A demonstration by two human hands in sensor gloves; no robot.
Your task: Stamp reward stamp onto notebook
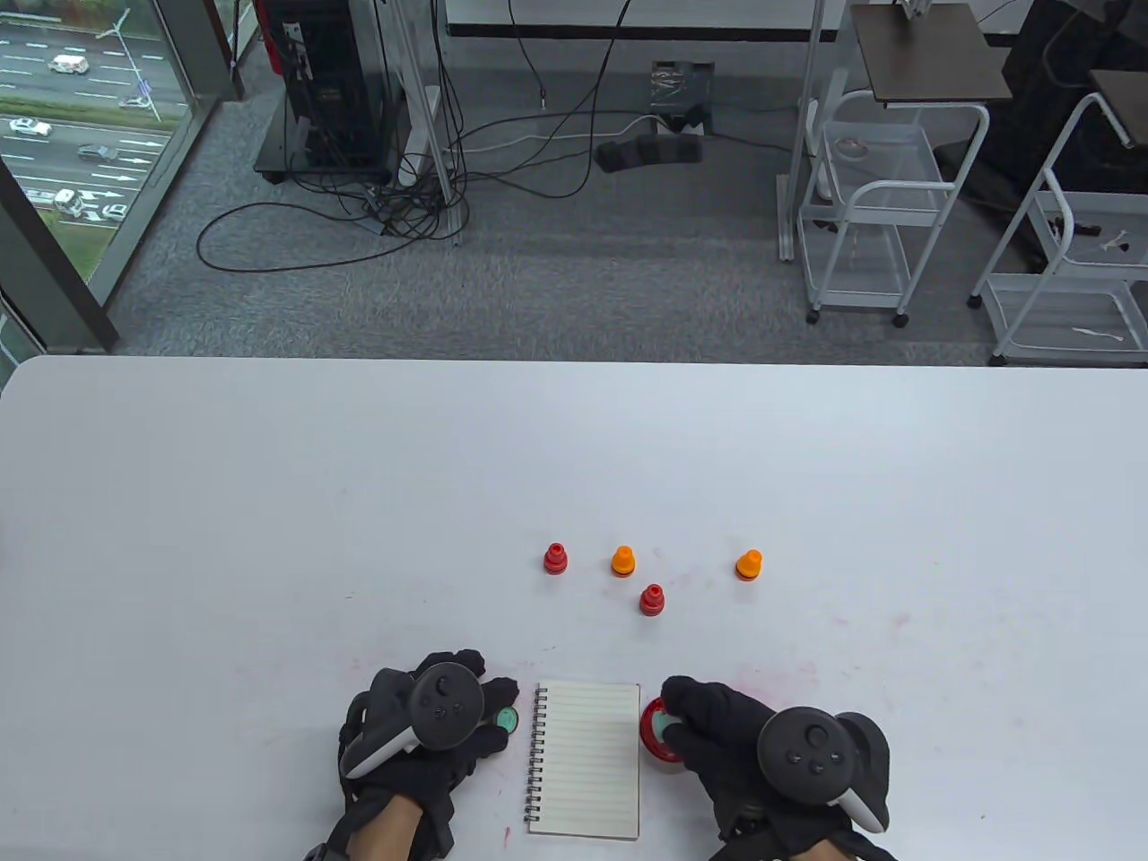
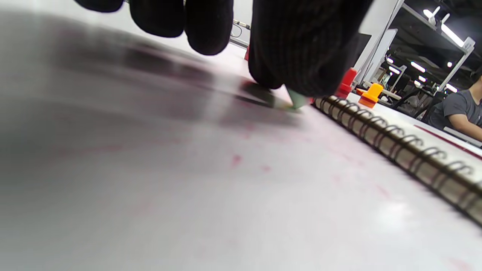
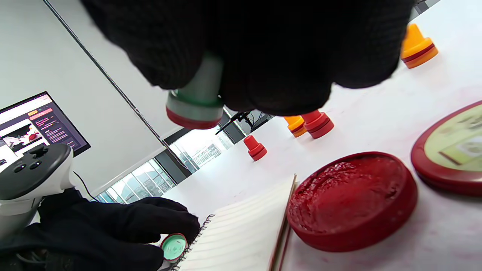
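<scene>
Risk: the inked face of the green stamp (image 3: 196, 99) may smear or print crooked — the right hand (image 1: 731, 731) holds it raised over the red ink pad (image 3: 352, 199), not yet square to the page.
Slip: the spiral notebook (image 1: 587, 758) lies unheld near the tabletop's front edge, so a sideways press could shove it.
Right grip: fingers clamped round the stamp's stem, its face clear below them.
Left grip: left hand (image 1: 430, 726) pinches the green cap (image 1: 508, 718) just beside the spiral.
</scene>
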